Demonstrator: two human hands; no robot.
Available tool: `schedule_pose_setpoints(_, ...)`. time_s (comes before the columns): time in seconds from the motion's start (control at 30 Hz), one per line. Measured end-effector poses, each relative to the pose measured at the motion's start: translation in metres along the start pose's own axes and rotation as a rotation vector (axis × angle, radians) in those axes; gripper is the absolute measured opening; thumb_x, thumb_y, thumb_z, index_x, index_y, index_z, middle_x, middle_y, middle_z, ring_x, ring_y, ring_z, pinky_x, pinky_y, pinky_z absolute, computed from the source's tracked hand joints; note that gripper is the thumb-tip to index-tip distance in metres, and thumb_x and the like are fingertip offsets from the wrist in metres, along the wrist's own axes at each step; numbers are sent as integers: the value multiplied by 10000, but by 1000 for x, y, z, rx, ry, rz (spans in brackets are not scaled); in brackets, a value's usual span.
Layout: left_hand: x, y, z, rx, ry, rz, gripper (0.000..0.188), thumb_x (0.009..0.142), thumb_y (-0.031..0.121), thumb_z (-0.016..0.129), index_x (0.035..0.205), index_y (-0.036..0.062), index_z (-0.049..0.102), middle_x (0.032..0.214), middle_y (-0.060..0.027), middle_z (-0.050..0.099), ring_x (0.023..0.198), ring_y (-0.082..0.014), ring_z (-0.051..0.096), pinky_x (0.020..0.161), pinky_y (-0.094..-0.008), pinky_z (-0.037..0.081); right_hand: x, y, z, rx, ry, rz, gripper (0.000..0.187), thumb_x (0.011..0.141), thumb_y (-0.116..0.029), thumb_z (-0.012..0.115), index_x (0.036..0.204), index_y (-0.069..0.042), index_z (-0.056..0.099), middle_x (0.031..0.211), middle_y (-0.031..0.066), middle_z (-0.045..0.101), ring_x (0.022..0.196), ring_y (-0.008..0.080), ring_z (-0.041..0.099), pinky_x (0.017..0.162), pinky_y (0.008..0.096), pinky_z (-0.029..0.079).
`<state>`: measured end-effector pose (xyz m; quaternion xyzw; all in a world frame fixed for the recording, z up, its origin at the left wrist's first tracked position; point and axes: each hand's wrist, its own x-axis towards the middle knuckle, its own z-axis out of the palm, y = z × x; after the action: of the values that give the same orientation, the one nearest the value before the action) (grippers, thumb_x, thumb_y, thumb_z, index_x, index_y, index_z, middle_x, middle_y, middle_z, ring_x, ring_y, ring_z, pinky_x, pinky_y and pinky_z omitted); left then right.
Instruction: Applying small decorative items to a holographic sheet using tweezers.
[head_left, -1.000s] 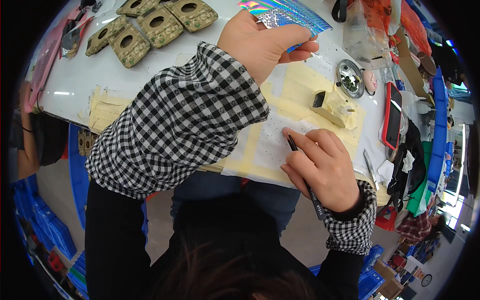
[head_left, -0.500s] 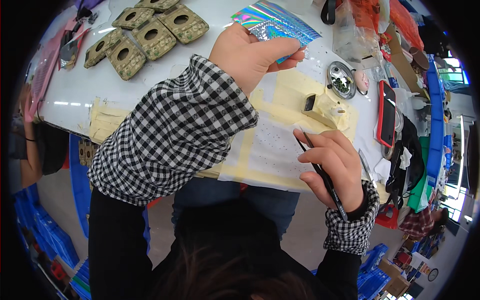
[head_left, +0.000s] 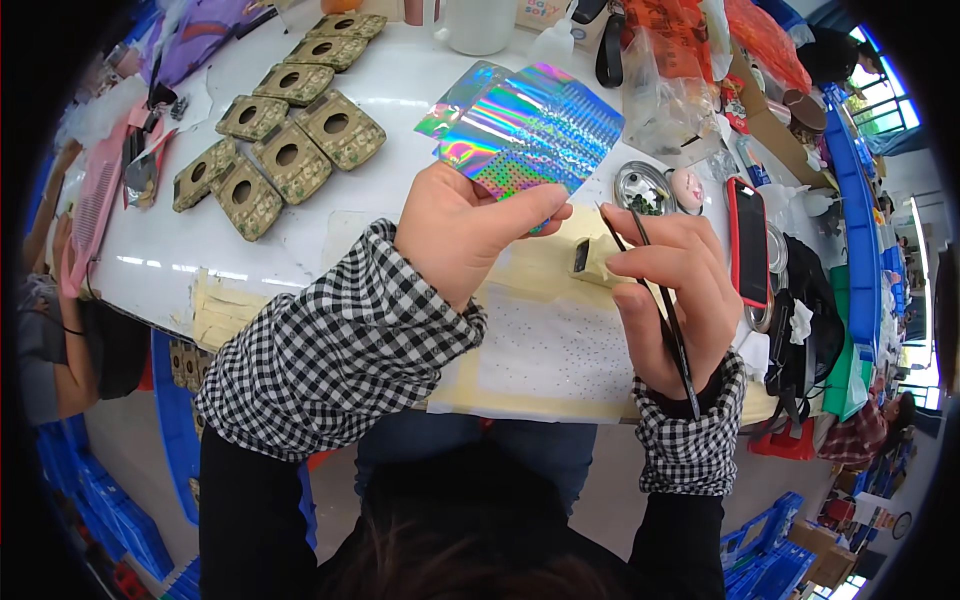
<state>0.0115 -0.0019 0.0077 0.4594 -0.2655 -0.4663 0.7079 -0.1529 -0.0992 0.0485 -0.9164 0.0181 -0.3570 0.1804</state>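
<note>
My left hand holds a shiny rainbow foil sheet by its lower edge, lifted above the white table. My right hand grips thin black tweezers, their tips raised just right of the foil sheet. Under both hands lies a white sheet dotted with tiny specks, resting on a yellowish mat. A small beige block sits on the mat, partly hidden by my right fingers. Both sleeves are black-and-white check.
Several olive-patterned flat boxes with round holes lie at the table's far left. A red-cased phone, a small round metal dish and plastic bags crowd the right. Blue crates stand on the floor. Another person's arm shows at left.
My left hand has drawn the foil sheet back toward me and raised it. My right hand lifted off the dotted sheet and brought the tweezers up beside the foil.
</note>
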Motion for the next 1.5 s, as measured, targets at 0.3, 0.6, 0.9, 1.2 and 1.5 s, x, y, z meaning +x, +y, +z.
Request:
schedule_pose_setpoints(0.3, -8, 4, 4, -80, -6, -54, 238, 855, 71, 618, 1084, 16, 583, 986, -69, 657, 873, -127, 626, 779, -272, 509, -8, 7, 15, -56, -14, -18, 243, 650, -108, 778, 827, -28, 632, 983, 144, 655, 775, 286, 583, 675, 351, 494)
schedule_pose_setpoints(0.6, -8, 2, 5, -78, -40, -29, 234, 858, 68, 615, 1083, 17, 578, 987, -65, 656, 870, -123, 622, 787, -279, 504, -12, 5, 14, -69, -77, 5, 235, 820, -222, 681, 898, -10, 615, 1024, 189, 662, 851, 296, 593, 773, 359, 483)
schedule_pose_setpoints(0.9, -8, 0, 6, -87, -34, -13, 220, 857, 65, 614, 1069, 18, 578, 966, -60, 653, 851, -123, 613, 779, -282, 494, -10, 6, 18, -62, 14, -13, 238, 637, -98, 780, 808, -27, 631, 962, 141, 660, 747, 277, 579, 644, 336, 496)
schedule_pose_setpoints(1.2, -8, -3, 4, -39, -51, 14, 238, 856, 63, 615, 1085, 10, 575, 976, -68, 653, 865, -129, 615, 783, -281, 493, -10, 7, 18, -20, 13, 15, 206, 654, -47, 762, 810, -22, 630, 970, 143, 662, 752, 281, 582, 647, 332, 490)
schedule_pose_setpoints(1.5, -7, -2, 4, -217, -84, -128, 209, 870, 80, 599, 1071, 26, 589, 971, -42, 654, 868, -105, 619, 780, -247, 514, -12, 4, 19, -48, 19, 11, 227, 671, -107, 772, 825, -22, 628, 1000, 162, 658, 776, 291, 592, 679, 345, 502)
